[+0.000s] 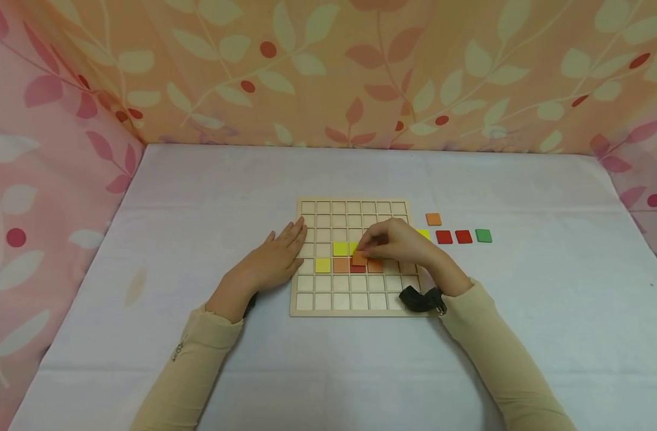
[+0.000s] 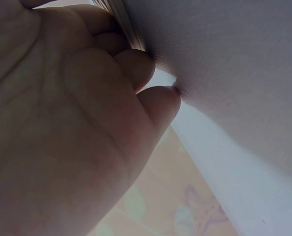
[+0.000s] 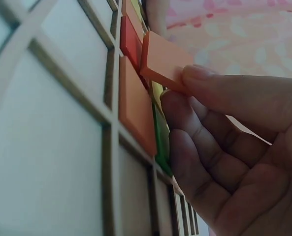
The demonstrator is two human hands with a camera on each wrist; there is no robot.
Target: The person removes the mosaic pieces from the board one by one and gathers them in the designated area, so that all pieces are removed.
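Observation:
A pale wooden grid board lies on the cloth. My left hand rests at the board's left edge with fingers fairly straight; the left wrist view shows the palm and fingertips of that hand by the edge. Above the grid, my right hand pinches an orange square tile between thumb and fingers, tilted over a red tile in its cell. Orange tiles sit on either side of the red one. Yellow tiles fill nearby cells. A green tile shows beside the fingers in the right wrist view.
Right of the board lie loose tiles: an orange one, two red ones, a green one and a partly hidden yellow one. A black wrist strap hangs over the board's lower right. Patterned curtains border the white-covered table.

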